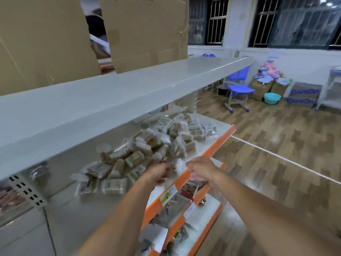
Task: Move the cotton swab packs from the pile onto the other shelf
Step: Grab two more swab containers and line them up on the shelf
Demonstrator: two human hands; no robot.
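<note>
**A:** What are the largest things, and how many of each?

**B:** Two big cardboard boxes (144,30) stand side by side on the top shelf (129,84), a pale board running from near left to far right. Below it is one middle shelf (224,126) with an orange front strip (208,154); at least two more orange-edged shelves sit lower, holding packets too blurred to name.

**A:** Where are the cotton swab packs?

**B:** The pile (147,150) lies loose on the middle shelf, under the top shelf, spread from the near left toward the far right end. There are dozens of clear packs, too many and too blurred to count.

**A:** And the hands?

**B:** Two bare forearms reach in from the near edge. The left hand (159,172) has its fingers curled round one small pack (173,164) at the near edge of the pile. The right hand (200,168) is just beside it, over the orange strip; its fingers look curled, but blur hides whether they touch the pack.

**A:** What lies beyond the shelving?

**B:** On the wooden floor at far right are one blue chair (239,89), several cardboard cartons (262,85) topped with soft items, and one teal basin (272,98) whose contents cannot be seen.
</note>
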